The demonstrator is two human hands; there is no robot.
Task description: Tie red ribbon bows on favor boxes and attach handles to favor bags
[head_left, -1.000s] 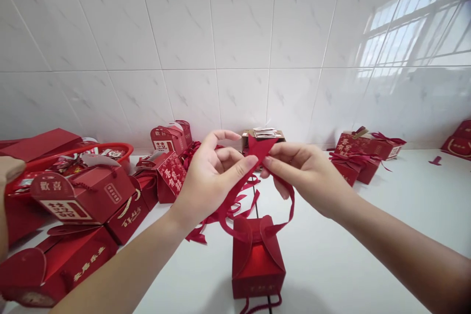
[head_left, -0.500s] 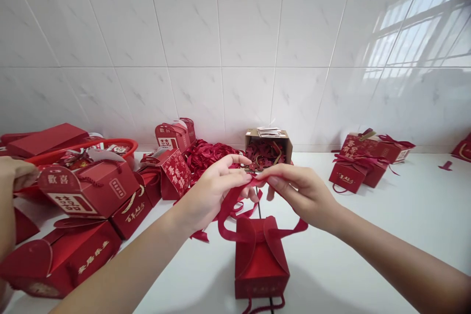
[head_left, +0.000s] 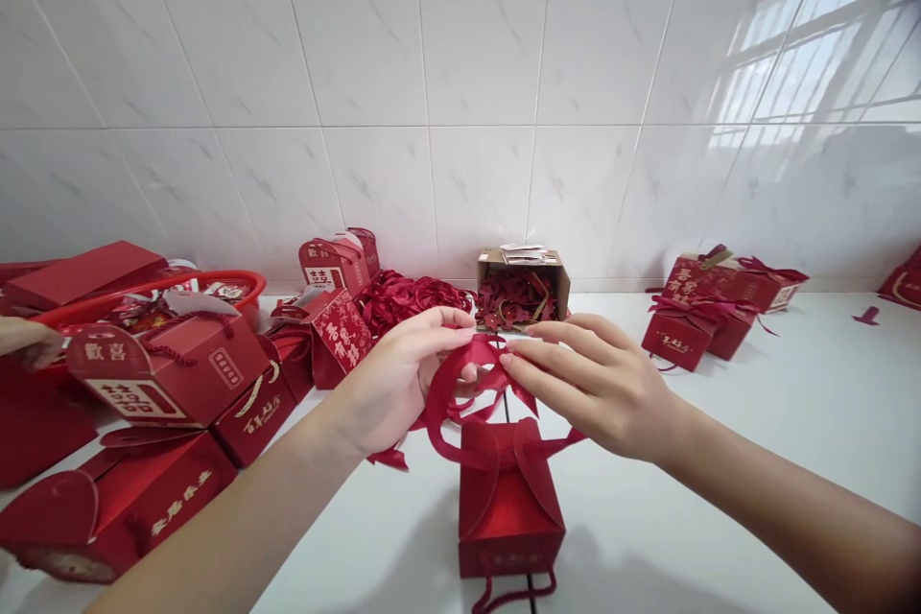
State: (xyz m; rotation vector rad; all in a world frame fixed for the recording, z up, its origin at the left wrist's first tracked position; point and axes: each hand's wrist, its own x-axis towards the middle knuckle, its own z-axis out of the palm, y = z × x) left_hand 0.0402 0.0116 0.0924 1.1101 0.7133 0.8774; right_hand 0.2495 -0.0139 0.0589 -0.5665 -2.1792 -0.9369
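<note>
A small red gift box (head_left: 509, 504) stands on the white table in front of me, its rounded flaps closed and a cord handle at its near side. A dark red ribbon (head_left: 440, 408) runs through its top and rises in a loop above it. My left hand (head_left: 413, 369) pinches the ribbon between thumb and fingers. From the right, my right hand (head_left: 601, 384) touches the ribbon with its fingertips, fingers stretched out; its thumb is hidden. Loose ribbon ends hang between the hands, partly covered by them.
Red ribbons (head_left: 417, 300) lie heaped by the tiled wall beside a cardboard box (head_left: 563, 283) of red pieces. Finished-looking boxes with bows (head_left: 680, 336) stand right. Several red boxes (head_left: 173, 365) and a red basin (head_left: 251, 283) crowd the left, where another person's hand (head_left: 29, 342) reaches in.
My right hand has gone from pinching the ribbon to fingers extended against it, and a ribbon end now hangs below. The other person's hand has shifted left, with a red box below it.
</note>
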